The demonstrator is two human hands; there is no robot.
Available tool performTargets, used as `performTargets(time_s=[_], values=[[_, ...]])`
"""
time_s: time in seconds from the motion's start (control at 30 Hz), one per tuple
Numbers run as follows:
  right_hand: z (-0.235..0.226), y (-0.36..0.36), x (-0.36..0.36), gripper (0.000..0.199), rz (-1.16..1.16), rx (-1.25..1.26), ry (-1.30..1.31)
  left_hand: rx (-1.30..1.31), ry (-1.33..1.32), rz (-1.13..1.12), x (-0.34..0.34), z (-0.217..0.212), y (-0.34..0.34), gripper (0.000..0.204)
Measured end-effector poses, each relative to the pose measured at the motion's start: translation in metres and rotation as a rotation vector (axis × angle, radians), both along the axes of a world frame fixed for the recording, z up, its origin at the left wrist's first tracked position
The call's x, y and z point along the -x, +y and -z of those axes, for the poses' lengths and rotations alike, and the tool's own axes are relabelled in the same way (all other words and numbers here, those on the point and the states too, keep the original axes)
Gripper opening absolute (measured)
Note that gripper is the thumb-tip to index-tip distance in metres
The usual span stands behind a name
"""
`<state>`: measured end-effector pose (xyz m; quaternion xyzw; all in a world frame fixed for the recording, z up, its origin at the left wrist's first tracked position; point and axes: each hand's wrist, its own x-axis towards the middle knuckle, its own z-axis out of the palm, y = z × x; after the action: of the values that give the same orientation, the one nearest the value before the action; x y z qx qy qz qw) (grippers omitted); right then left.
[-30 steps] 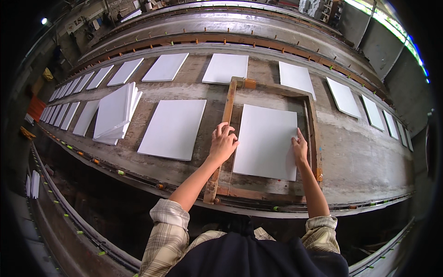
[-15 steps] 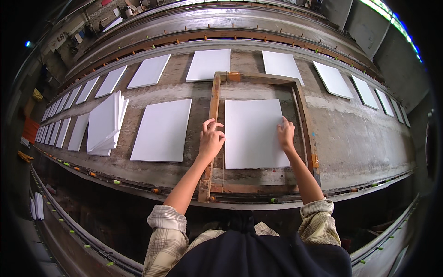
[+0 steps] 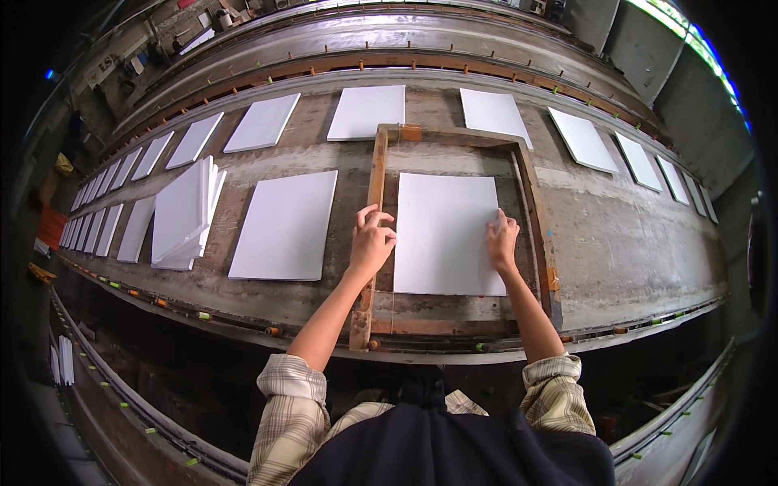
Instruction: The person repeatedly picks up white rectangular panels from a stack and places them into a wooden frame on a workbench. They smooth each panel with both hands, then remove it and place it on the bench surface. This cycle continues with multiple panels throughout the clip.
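Note:
A white rectangular panel, which looks like a thin stack of sheets or a board, lies flat inside an open wooden frame on the long table. At its left edge my left hand has curled fingers, the thumb and fingertips against the side, the wrist over the frame's left bar. My right hand bends its fingers round the right edge, within the frame. Between them, both hands hold the panel by its sides. Orange-brown tape wraps the frame at its far bar and right bar.
Another white panel lies left of the frame. Beyond it leans an uneven pile of white panels. More panels line the far side of the worn table. A rail with coloured clips follows the near edge.
The white panel has turned slightly clockwise inside the frame. Both hands keep to its side edges, and the wooden frame stays around it. The whole view has shifted a little.

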<state>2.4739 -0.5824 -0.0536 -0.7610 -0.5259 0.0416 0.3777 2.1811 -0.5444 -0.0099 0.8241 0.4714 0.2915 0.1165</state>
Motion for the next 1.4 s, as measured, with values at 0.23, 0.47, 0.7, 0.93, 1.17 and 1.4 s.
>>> performTargets(time_s=[0.23,0.47,0.7,0.93,1.17,1.4], values=[[0.001,0.002,0.0,0.044,0.001,0.006,-0.022,-0.022,0.04,0.002,0.0,-0.001,-0.002,0.005],[-0.003,-0.011,0.02,0.048,0.033,0.042,-0.354,-0.157,0.247,0.024,-0.009,-0.005,-0.017,0.011],[-0.018,-0.037,0.046,0.062,-0.407,0.251,-0.465,-0.106,0.661,-0.034,-0.034,0.004,-0.052,0.069],[-0.03,-0.041,0.042,0.062,-0.551,0.266,-0.459,0.071,0.454,0.18,-0.045,0.015,-0.035,0.081],[-0.034,0.006,0.026,0.056,-0.755,0.157,-0.447,-0.04,0.412,0.201,-0.085,0.012,0.008,0.079],[-0.028,0.077,0.013,0.056,-0.698,0.167,-0.445,-0.045,0.434,0.117,-0.124,0.023,0.065,0.074]])
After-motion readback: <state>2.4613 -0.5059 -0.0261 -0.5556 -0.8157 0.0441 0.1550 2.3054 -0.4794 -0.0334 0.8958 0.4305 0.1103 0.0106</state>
